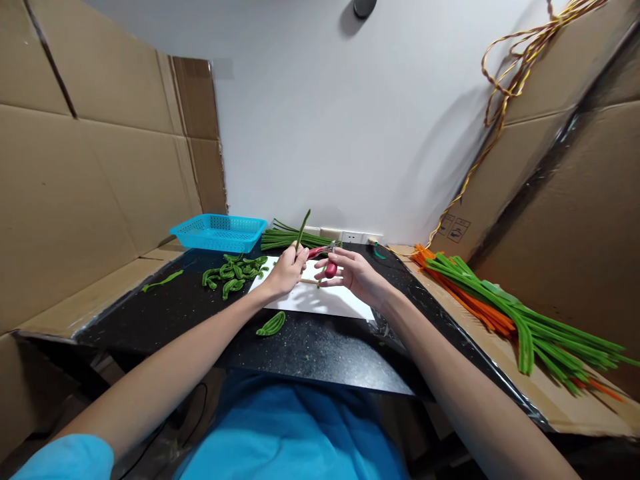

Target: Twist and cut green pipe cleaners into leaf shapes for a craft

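My left hand (287,272) is closed on a dark green chenille stem (303,228), whose free end sticks up above the fingers. Red-handled pliers (316,253) lie between my two hands, their metal jaws toward the right. My right hand (357,275) has the pliers among its partly spread fingers, one red handle by the fingertips. A short green piece hangs below, near the right fingers. Under both hands is a white sheet (290,303). Bent green chenille pieces (233,271) are heaped left of it, and one looped leaf-like piece (271,324) lies in front.
A blue plastic basket (220,235) stands at the back left. Dark green stems (285,237) lie along the wall. Bright green stems (545,327) and orange stems (470,303) rest on cardboard at right. A green strip (163,281) lies far left. Cardboard walls flank the black table (330,350).
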`<state>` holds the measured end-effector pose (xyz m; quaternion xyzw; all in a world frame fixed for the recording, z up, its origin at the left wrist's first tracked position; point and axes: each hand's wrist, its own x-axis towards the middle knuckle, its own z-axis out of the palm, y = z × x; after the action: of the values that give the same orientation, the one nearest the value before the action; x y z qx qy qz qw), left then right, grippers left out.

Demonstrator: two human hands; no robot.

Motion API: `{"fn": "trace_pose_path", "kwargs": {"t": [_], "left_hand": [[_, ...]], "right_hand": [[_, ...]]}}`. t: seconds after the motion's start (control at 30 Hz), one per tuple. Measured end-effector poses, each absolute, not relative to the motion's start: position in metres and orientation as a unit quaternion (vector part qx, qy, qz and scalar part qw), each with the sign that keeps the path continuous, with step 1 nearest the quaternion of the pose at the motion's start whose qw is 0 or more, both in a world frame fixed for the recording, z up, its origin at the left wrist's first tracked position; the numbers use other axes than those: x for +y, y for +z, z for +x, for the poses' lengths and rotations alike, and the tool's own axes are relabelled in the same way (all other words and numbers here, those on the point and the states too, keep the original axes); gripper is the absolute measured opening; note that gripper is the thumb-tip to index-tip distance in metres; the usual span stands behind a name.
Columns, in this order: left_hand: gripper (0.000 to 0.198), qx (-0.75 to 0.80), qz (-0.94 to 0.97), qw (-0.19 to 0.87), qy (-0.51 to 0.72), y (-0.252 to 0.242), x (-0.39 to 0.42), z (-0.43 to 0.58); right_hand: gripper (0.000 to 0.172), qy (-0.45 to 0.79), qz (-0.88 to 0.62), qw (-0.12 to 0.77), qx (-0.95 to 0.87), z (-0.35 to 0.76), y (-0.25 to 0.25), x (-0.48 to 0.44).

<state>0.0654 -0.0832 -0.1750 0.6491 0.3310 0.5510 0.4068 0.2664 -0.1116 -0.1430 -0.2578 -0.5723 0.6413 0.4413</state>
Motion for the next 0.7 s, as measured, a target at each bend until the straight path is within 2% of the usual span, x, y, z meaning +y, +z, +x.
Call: {"fn": "trace_pose_path", "kwargs": {"t": [0.3, 0.57, 0.7], "left_hand": [[0.043, 0.347, 0.666, 0.317, 0.579, -0.1703, -0.0790, 0.0627], [0.044, 0.339, 0.675, 0.309, 0.578, -0.1739, -0.0754, 0.0620], [0.048, 0.326, 0.664, 0.358, 0.570, -0.1720, -0.0776, 0.0622]], "right_hand": [[0.031, 0.650, -0.269, 0.433, -0.564, 0.2646, -0.1406, -0.1157], [0.030, 0.650, -0.289, 0.425, -0.559, 0.2655, -0.1422, -0.1137], [0.029, 0.653, -0.282, 0.434, -0.553, 0.2652, -0.1423, -0.1138]]}}
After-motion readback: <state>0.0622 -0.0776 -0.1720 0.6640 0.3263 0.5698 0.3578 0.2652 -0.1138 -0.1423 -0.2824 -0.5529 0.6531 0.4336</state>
